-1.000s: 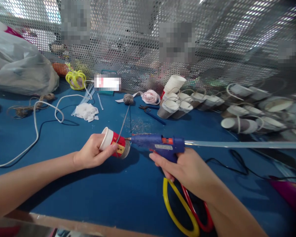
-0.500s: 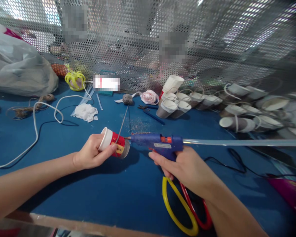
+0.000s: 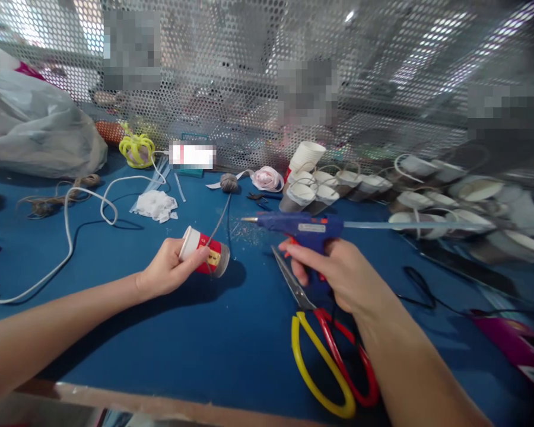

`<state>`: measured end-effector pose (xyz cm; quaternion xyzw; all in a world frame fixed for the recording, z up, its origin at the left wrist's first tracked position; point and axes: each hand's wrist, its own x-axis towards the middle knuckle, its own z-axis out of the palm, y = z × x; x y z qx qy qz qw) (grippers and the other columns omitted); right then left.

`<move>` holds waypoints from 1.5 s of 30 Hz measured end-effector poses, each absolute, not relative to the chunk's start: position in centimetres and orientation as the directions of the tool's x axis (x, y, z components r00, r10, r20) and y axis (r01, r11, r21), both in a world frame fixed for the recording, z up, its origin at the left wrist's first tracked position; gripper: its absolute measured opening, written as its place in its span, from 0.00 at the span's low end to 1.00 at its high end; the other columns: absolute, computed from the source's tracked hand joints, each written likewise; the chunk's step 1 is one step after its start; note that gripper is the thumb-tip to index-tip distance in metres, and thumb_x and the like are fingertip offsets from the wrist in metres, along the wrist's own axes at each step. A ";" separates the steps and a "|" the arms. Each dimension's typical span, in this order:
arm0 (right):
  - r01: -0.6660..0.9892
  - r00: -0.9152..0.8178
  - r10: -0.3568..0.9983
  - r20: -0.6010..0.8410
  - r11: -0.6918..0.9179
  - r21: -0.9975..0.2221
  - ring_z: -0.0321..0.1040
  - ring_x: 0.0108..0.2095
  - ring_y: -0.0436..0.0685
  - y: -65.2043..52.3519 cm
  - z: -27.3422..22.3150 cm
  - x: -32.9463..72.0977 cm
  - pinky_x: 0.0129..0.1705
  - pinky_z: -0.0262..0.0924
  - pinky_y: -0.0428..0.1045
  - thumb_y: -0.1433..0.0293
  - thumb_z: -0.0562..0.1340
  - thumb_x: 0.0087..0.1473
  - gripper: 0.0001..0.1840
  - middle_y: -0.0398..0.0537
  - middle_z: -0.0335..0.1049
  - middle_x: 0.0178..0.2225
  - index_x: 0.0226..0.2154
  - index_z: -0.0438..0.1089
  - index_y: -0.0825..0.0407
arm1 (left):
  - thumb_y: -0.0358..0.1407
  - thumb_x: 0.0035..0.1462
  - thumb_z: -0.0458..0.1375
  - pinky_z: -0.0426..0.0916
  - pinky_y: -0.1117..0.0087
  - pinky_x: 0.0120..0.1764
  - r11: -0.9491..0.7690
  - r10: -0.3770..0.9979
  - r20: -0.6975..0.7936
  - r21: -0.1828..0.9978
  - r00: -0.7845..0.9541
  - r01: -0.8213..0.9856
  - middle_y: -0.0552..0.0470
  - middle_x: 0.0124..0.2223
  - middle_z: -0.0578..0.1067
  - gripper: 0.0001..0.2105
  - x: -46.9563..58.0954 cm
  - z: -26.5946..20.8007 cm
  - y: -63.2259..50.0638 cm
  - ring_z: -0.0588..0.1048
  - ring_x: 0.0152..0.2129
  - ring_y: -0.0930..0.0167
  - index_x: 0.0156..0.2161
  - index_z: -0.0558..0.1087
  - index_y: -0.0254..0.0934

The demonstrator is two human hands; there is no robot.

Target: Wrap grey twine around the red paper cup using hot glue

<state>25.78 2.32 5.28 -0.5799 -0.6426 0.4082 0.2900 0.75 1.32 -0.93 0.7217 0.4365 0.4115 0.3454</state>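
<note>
My left hand (image 3: 167, 267) grips a red and white paper cup (image 3: 192, 244), tilted on its side with its mouth toward the left. Grey cord is wound round the cup's base, and a strand (image 3: 219, 220) runs up from it to a small ball of cord (image 3: 229, 182). In my right hand (image 3: 333, 267) is a blue hot glue gun (image 3: 289, 223) with a long clear glue stick out of its back; its nozzle points left, apart from the cup. Scissors (image 3: 314, 320) with one yellow and one red handle lie below the right hand.
Paper cups with cord handles (image 3: 300, 196) stand and lie along the back right. A pale ribbon roll (image 3: 267, 178), white scraps (image 3: 155, 204), a white cable (image 3: 66, 237) and a plastic bag (image 3: 40, 124) are on the blue table (image 3: 196, 344). A perforated metal screen (image 3: 231, 89) rises behind.
My right hand has moved the glue gun up and to the right, its nozzle leaving the cup's base. The scissors' blades now show. My left hand still holds the cup nearly in place.
</note>
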 end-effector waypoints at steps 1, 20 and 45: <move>0.523 -0.049 0.997 -0.052 -0.019 -0.852 0.62 0.21 0.49 3.1 4.8 26.2 0.23 0.56 0.44 0.58 0.60 0.45 0.15 0.42 0.64 0.18 0.22 0.65 0.54 | 0.40 0.56 0.47 0.50 0.76 0.18 -0.382 0.914 0.295 0.858 0.278 0.344 0.57 0.17 0.56 0.17 0.8 -0.9 1.3 0.53 0.15 0.79 0.19 0.60 0.34; 0.900 0.110 0.992 0.063 -0.072 -0.430 0.58 0.48 0.69 7.5 3.2 25.9 0.40 0.56 0.55 0.57 0.59 0.46 0.17 0.61 0.69 0.37 0.22 0.68 0.55 | 0.36 0.56 0.47 0.51 0.76 0.18 -0.519 0.847 0.410 0.776 0.337 0.358 0.58 0.17 0.56 0.16 0.6 -0.3 0.8 0.54 0.15 0.78 0.18 0.59 0.34; 0.180 -0.231 0.942 0.244 0.288 -0.941 0.61 0.27 0.49 4.9 4.4 19.6 0.34 0.56 0.47 0.61 0.61 0.46 0.12 0.43 0.67 0.25 0.23 0.65 0.53 | 0.47 0.47 0.55 0.51 0.78 0.18 0.103 0.965 -0.118 0.992 0.236 0.075 0.58 0.17 0.63 0.18 1.6 -0.2 1.1 0.57 0.14 0.80 0.21 0.66 0.31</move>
